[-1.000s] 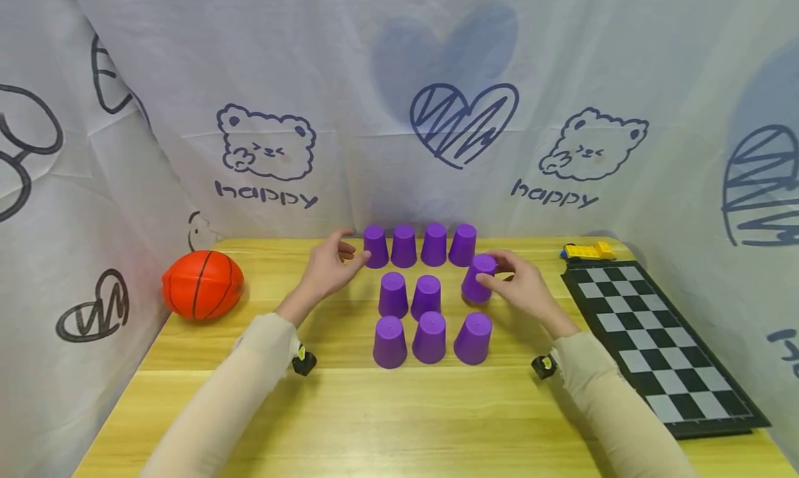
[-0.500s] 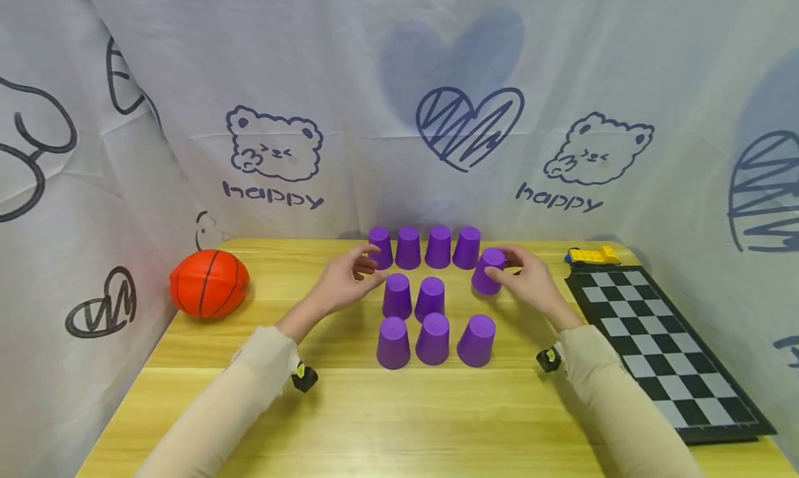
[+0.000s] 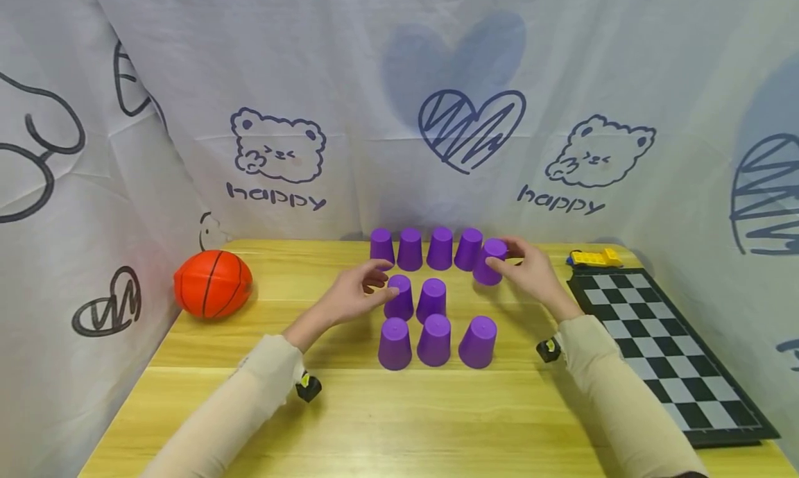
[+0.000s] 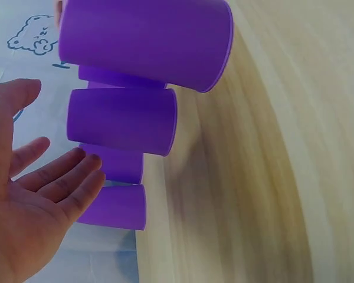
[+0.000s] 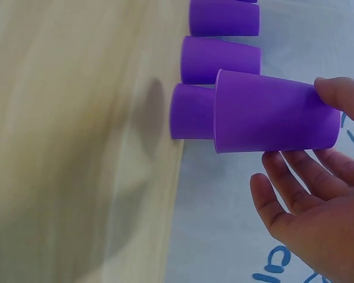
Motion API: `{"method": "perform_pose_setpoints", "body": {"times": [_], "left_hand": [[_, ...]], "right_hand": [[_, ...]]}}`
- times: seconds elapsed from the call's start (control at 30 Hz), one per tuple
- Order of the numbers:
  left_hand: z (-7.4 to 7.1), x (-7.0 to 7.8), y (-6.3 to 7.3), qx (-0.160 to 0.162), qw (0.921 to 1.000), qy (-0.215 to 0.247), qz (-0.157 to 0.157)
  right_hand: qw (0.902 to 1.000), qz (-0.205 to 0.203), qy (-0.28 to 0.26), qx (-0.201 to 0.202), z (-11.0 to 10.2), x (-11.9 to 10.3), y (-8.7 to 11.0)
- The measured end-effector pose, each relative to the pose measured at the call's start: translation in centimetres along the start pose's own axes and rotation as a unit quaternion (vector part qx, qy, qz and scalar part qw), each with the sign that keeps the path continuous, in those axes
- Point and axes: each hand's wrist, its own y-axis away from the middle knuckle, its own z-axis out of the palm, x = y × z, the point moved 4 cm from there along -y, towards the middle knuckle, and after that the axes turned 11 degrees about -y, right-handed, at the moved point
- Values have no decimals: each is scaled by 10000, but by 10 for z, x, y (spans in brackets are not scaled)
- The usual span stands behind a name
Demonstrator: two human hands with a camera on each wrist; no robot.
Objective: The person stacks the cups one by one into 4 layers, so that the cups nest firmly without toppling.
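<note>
Over the last second my right hand [image 3: 532,273], thumb and fingers pinching a purple cup [image 3: 489,266], has carried it back to the right end of the back row of cups [image 3: 410,250]. My left hand [image 3: 353,295], fingers loosely apart, has drawn back beside the middle row's left cup [image 3: 403,303], partly covering it. The right wrist view shows the held cup's rim off the wooden table [image 3: 387,422], unclear from the head. A red basketball [image 3: 213,284] sits left; a chessboard [image 3: 664,346] and yellow toy truck [image 3: 595,258] lie right.
</note>
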Motion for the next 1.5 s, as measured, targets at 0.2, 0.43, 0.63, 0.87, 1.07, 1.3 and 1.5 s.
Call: {"method": "perform_pose_setpoints", "body": {"times": [0.2,0.43,0.63,0.87,1.07,1.3,1.5], "left_hand": [[8,-2,1,-158,9999,-20,19],[14,-1,1,-179,9997,-46,143],[18,-2,1,-244,9997,4,96],[22,-4,0,-273,9996,-57,34],[25,-6,-2,-267,9996,-32,34],[28,-5,-4,-217,9997,-41,89],[29,-4,-5,-214,9997,-22,89]], "right_hand": [[10000,31,5,-28,2,-10,-10],[10000,-36,-11,-20,6,-22,-22],[9998,-170,-82,-16,8,-32,-34],[9996,-233,-125,-4,10,-41,-45],[9996,-209,-195,-11,13,-48,-55],[9991,-265,-326,-5,18,-51,-68],[9989,-178,-437,60,22,-46,-76]]}}
